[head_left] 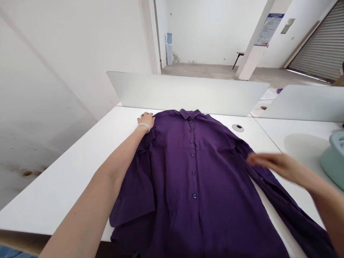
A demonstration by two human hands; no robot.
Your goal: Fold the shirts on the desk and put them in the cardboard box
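Observation:
A purple long-sleeved shirt lies front up on the white table, its collar at the far side and its buttons done up. The sleeve on the left is folded down beside the body; the other sleeve stretches out toward the lower right. My left hand, with a pale bracelet at the wrist, rests at the shirt's left shoulder, fingers slightly spread. Over the right sleeve hovers my right hand, blurred by motion, so its grip and any contact with the cloth are unclear.
A frosted partition runs along the back of the white table. A round cable-hole cover sits right of the collar. At the right edge stands a light green basin. A wall rises on the left.

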